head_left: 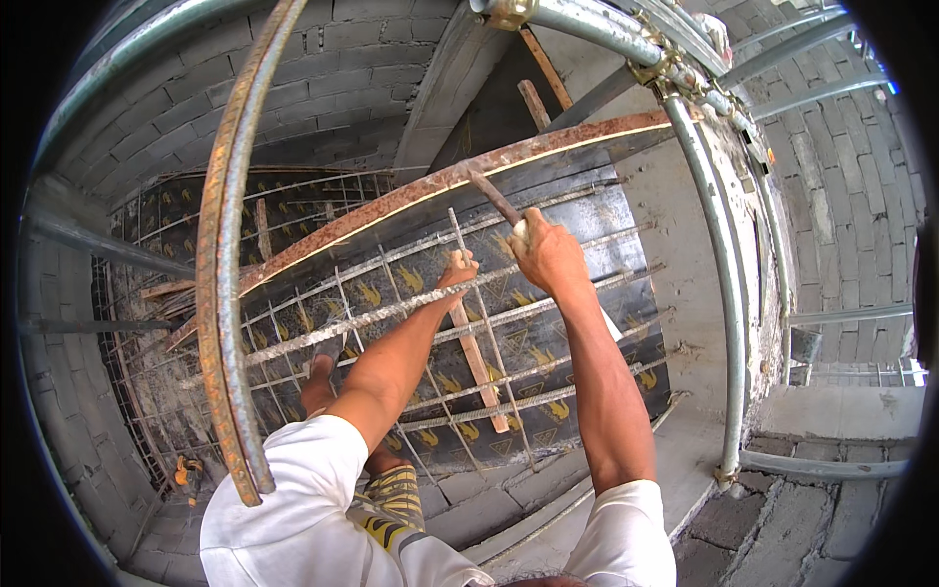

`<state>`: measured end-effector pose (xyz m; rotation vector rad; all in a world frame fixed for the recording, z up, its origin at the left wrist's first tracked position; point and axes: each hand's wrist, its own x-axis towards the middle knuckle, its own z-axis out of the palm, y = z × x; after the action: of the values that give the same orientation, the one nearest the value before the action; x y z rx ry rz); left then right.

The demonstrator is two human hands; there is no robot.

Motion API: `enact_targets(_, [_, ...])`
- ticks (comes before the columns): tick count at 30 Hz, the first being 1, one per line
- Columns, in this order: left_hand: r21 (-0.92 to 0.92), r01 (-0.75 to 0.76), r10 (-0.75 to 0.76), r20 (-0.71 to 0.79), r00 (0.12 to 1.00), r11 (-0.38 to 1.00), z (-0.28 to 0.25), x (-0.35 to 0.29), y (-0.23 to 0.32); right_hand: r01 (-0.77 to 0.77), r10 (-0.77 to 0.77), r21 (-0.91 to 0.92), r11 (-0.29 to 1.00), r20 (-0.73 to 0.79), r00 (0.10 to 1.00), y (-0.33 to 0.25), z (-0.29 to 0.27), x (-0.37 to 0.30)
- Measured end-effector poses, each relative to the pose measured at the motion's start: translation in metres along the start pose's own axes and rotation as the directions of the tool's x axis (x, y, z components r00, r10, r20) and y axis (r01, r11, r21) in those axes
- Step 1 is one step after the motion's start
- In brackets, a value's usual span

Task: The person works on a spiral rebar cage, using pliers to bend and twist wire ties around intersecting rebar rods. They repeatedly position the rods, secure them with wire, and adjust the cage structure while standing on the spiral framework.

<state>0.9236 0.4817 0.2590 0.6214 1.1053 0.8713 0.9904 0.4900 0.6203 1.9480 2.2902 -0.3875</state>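
My left hand (460, 266) is closed around a thin steel reinforcing bar (494, 354) near its upper end, above the mesh. To its right, my right hand (548, 256) grips a short, brown, rod-like tool (495, 198) that points up and left. The tool's far tip meets or overlaps the long rusty-edged board (411, 191); I cannot tell whether they touch. Under both hands, ribbed reinforcing bars (386, 309) cross into a grid over dark formwork panels (528, 421) printed with yellow marks. A narrow wooden strip (476, 362) lies below my left hand.
A rusty steel pole (223, 245) rises close on the left. Scaffold tubes (719, 274) joined by clamps (650, 70) frame the right side. Grey block walls (333, 73) surround the formwork. A yellow-orange tool (188, 476) sits at the lower left. My bare foot (318, 380) is on the mesh.
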Motion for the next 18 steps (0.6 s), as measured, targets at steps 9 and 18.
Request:
enact_targets(9, [-0.143, 0.07, -0.048, 0.152, 0.987, 0.987, -0.001, -0.009, -0.015, 0.15, -0.141, 0.045, 0.988, -0.171, 0.975, -0.044, 0.003, 0.035])
enact_targets(18, [-0.254, 0.059, -0.017, 0.164, 0.986, 0.965, 0.0, -0.011, -0.011, 0.142, 0.061, -0.497, 0.856, 0.37, 0.927, -0.069, -0.006, 0.063])
